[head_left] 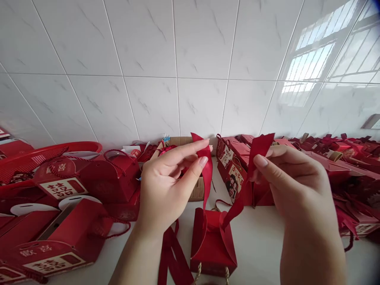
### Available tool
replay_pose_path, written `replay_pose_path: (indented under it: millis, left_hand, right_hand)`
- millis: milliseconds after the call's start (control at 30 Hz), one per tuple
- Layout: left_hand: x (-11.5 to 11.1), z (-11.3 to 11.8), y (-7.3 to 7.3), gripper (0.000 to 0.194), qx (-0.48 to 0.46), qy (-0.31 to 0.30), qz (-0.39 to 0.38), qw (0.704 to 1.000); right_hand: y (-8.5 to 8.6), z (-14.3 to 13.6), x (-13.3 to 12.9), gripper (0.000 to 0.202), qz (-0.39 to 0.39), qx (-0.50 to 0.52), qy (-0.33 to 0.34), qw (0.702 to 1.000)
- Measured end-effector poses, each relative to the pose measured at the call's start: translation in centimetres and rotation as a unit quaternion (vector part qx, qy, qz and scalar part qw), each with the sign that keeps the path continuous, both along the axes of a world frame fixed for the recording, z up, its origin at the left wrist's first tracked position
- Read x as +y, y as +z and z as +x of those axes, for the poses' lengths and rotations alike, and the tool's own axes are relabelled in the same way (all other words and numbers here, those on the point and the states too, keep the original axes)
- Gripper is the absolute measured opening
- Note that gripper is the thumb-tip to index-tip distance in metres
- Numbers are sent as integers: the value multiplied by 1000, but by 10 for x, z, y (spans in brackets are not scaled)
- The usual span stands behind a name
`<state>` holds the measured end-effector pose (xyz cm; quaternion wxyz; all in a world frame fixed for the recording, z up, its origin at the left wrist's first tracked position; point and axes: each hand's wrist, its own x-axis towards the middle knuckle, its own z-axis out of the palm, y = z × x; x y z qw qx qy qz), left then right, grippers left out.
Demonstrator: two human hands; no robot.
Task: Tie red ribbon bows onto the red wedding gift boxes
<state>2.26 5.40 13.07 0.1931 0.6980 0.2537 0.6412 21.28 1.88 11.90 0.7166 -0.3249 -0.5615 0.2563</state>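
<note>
A small red gift box (pixel 213 257) stands on the white table in front of me, with twisted cord handles at its near side. A dark red ribbon (pixel 208 184) runs up from the top of this box in two tails. My left hand (pixel 175 174) pinches one tail near its end between thumb and fingers. The other tail is pinched near its end by my right hand (pixel 292 178), thumb in front. Both hands are raised above the box, apart from each other. More red ribbon (pixel 175 257) lies on the table left of the box.
Red gift boxes (pixel 71 233) with cord handles crowd the left side, beside a red plastic basket (pixel 86 147). A cardboard box (pixel 197 194) stands behind my left hand. More printed red boxes (pixel 233 174) line the back and right. A tiled wall (pixel 202 103) rises behind.
</note>
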Motion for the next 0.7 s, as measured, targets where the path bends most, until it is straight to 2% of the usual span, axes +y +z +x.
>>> replay_pose_path:
  millis: [200, 433, 567, 700]
  left_hand:
    - [-1, 3, -3, 35, -105, 60, 67, 990]
    - [2, 5, -3, 18, -101, 85, 118, 984]
    - [2, 6, -4, 26, -104, 69, 82, 989]
    - [2, 4, -2, 35, -64, 10, 38, 997]
  right_hand:
    - [2, -1, -3, 5, 1, -8, 13, 1000]
    - [0, 0, 3, 3, 17, -10, 4, 1000]
    - [1, -1, 3, 4, 21, 1, 0, 1000]
    - [-1, -3, 5, 4, 26, 20, -9, 999]
